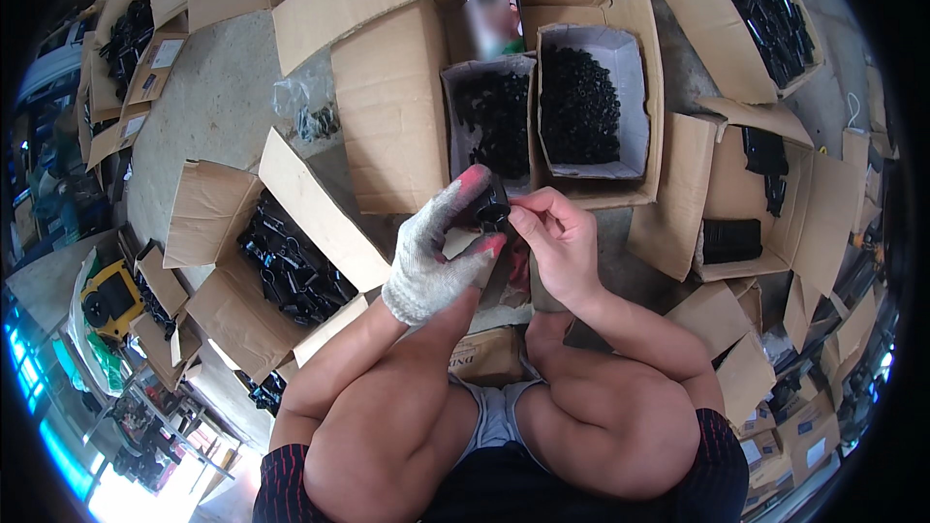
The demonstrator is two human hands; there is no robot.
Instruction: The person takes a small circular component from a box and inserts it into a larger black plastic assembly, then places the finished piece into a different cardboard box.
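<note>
My left hand (441, 247), in a pale knit glove with red fingertips, is closed around a black plastic part (492, 207) with a round end. Bare, my right hand (557, 237) pinches at the right side of that part with thumb and forefinger; whether a small piece sits between those fingertips is too small to tell. Both hands are in front of two inner boxes: the left box (535, 68) holds small black pieces (494, 111), and the right box (635, 48) holds small black ring-like pieces (581, 107).
A large cardboard box (387, 116) surrounds the inner boxes, with a phone (494, 19) propped at its back. To the left, an open carton (218, 300) holds long black parts (291, 261). On the right stands another carton (756, 266) with black parts. A clear plastic bag (305, 107) lies on the floor.
</note>
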